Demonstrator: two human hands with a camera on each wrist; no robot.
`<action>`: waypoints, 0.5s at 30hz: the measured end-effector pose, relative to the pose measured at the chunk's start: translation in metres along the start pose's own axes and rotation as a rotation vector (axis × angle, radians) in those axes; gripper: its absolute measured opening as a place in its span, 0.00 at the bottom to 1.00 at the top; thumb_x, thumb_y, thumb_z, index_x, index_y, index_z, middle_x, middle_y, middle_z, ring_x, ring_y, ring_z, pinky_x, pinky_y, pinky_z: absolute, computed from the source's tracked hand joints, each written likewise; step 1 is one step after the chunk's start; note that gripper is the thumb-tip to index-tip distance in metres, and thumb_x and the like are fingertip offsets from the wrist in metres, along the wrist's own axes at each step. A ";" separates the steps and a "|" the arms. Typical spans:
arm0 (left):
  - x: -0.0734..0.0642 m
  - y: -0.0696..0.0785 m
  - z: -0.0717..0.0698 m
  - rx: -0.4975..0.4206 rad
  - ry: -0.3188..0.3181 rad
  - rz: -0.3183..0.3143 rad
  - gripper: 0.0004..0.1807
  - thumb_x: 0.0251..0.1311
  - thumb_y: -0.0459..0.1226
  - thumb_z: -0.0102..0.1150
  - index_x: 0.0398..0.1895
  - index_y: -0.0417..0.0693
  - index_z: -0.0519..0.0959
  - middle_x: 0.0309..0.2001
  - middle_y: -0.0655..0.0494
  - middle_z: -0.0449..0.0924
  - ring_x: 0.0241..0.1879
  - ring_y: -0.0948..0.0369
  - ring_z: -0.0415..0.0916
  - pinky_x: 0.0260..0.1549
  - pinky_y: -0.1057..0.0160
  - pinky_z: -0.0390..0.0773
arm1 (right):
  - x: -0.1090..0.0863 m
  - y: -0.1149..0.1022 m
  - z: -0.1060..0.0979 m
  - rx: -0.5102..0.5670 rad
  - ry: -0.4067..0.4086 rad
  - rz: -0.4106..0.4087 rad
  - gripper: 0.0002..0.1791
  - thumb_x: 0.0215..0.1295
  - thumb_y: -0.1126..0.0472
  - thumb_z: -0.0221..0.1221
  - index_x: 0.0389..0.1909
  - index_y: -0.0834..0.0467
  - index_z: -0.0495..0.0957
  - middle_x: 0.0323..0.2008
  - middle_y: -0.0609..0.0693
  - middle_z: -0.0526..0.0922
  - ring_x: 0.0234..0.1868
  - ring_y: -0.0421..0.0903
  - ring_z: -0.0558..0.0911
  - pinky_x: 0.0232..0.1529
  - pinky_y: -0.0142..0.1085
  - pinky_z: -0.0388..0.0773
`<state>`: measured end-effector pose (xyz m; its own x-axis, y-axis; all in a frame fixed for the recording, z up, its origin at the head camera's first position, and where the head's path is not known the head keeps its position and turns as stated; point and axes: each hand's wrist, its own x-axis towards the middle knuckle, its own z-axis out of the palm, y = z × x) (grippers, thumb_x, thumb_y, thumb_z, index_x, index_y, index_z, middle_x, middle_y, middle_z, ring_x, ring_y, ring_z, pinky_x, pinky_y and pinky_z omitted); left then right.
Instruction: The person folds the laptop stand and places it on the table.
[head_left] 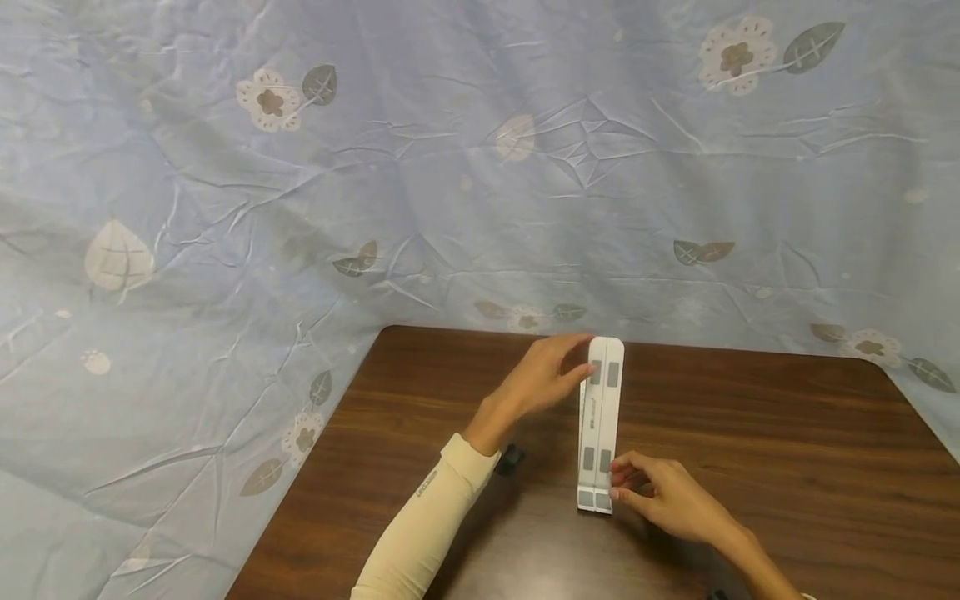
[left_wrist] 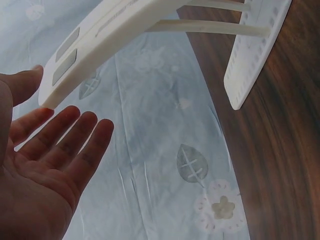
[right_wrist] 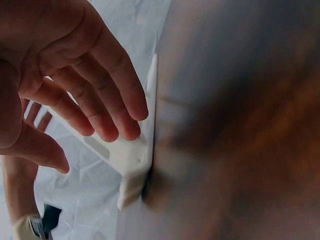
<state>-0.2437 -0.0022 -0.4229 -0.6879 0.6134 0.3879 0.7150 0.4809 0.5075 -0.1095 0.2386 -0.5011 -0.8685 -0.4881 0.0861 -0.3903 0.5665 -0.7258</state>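
Note:
A white folding laptop stand (head_left: 601, 417) stands on the brown table, its long face with grey pads turned toward me and its short foot at the near end. My left hand (head_left: 543, 379) is at its upper end. In the left wrist view, thumb and index finger of that left hand (left_wrist: 47, 170) lie beside the stand's corner (left_wrist: 65, 82), touching or almost touching it; the other fingers are extended. Close to the lower right edge is my right hand (head_left: 671, 496). Relaxed, spread fingers of the right hand (right_wrist: 85, 85) hover over the stand's base (right_wrist: 132, 155); contact cannot be made out.
The wooden table (head_left: 750, 433) extends to both sides of the stand. Behind and left of it hangs a pale blue floral cloth (head_left: 450, 167). A small black device (head_left: 510, 460) is at the left wrist.

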 end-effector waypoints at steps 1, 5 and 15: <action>0.002 0.000 0.000 0.002 -0.003 0.006 0.30 0.79 0.43 0.60 0.78 0.41 0.70 0.75 0.45 0.76 0.76 0.50 0.73 0.79 0.56 0.70 | 0.000 -0.001 0.002 0.005 -0.011 -0.003 0.21 0.77 0.52 0.65 0.59 0.63 0.81 0.51 0.53 0.89 0.49 0.51 0.90 0.47 0.44 0.90; 0.007 -0.001 -0.001 0.005 -0.023 0.018 0.29 0.79 0.43 0.60 0.78 0.42 0.71 0.76 0.47 0.75 0.77 0.51 0.71 0.80 0.56 0.68 | 0.000 -0.002 0.010 0.019 -0.049 -0.017 0.21 0.77 0.50 0.65 0.59 0.61 0.81 0.51 0.52 0.89 0.49 0.46 0.89 0.47 0.44 0.90; 0.012 0.002 -0.008 0.022 -0.110 0.017 0.31 0.81 0.47 0.56 0.81 0.45 0.67 0.79 0.48 0.71 0.80 0.51 0.68 0.82 0.55 0.64 | 0.001 -0.014 0.016 0.074 -0.088 -0.014 0.21 0.78 0.48 0.64 0.58 0.60 0.82 0.54 0.54 0.89 0.50 0.48 0.90 0.48 0.44 0.90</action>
<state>-0.2520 0.0011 -0.4111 -0.6586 0.6861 0.3091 0.7298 0.4824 0.4844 -0.0999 0.2196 -0.5018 -0.8321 -0.5533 0.0386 -0.3753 0.5104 -0.7737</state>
